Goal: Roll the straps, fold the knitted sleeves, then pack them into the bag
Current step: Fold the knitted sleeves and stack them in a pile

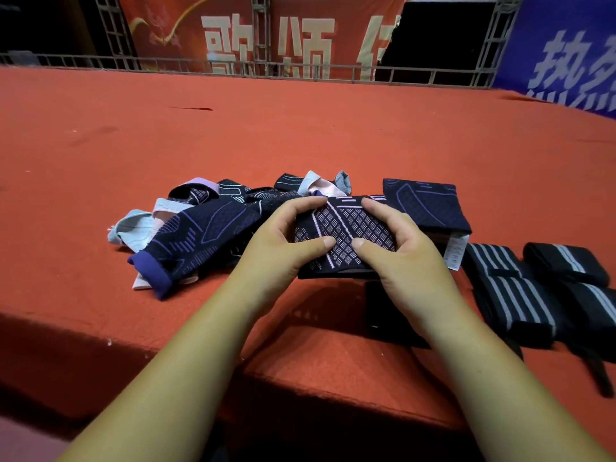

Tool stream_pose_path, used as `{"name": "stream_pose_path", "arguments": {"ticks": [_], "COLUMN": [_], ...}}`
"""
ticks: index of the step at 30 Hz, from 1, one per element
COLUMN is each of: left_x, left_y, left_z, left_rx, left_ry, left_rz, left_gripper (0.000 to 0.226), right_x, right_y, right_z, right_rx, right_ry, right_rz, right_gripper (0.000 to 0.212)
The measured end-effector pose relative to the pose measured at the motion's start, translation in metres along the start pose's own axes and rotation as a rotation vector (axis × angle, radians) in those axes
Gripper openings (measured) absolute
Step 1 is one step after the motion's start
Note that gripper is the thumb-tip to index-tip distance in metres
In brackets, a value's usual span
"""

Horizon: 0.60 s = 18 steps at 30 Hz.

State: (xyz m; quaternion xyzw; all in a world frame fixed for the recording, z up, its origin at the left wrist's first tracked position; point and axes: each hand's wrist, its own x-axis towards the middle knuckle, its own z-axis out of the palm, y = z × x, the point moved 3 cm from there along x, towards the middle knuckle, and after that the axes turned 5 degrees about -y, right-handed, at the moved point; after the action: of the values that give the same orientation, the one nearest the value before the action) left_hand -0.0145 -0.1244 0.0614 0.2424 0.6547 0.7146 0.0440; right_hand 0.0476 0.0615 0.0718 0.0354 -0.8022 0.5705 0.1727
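- Fingers (301, 204) of the left hand (280, 241) and right hand (400, 241) grip a folded sleeve (350, 228), thumbs on top, above the surface (300, 128).
- Soft, light knit; probably springs open unless pinched at both ends.
- Left of the fingers: unfolded pile (200, 228). Right: second sleeve (426, 205), rolled straps (513, 288).
- The dark shape (383, 315) beneath the fingers may be the bag; contents hidden.

Red carpeted platform (300, 135) — metal truss (261, 28) behind (red banner (186, 45), blue banner (550, 35))

Centre: held sleeve (343, 235) above the table's (300, 135) near edge, left hand (276, 248) at its left, right hand (406, 251) at its right.
Left: sleeve pile (206, 228) on the table.
Right, behind: folded sleeve (426, 205).
Far right: rolled straps (513, 295), side by side.
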Motion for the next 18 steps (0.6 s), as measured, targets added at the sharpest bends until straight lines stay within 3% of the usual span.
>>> {"name": "stream_pose_path", "arguments": {"ticks": [5, 18], "left_x": [0.002, 0.004], "left_y": [-0.004, -0.039], "left_z": [0.016, 0.081], "left_rx": [0.040, 0.264], "left_ry": [-0.059, -0.164], "left_rz": [-0.034, -0.227], "left_gripper": [0.048, 0.048], "right_x": [-0.007, -0.043], "right_y": [-0.002, 0.033], "right_z": [-0.017, -0.070], "right_rx": [0.059, -0.478], "right_ry": [0.019, 0.073], "right_rz": [0.089, 0.255], "right_gripper": [0.054, 0.049]}}
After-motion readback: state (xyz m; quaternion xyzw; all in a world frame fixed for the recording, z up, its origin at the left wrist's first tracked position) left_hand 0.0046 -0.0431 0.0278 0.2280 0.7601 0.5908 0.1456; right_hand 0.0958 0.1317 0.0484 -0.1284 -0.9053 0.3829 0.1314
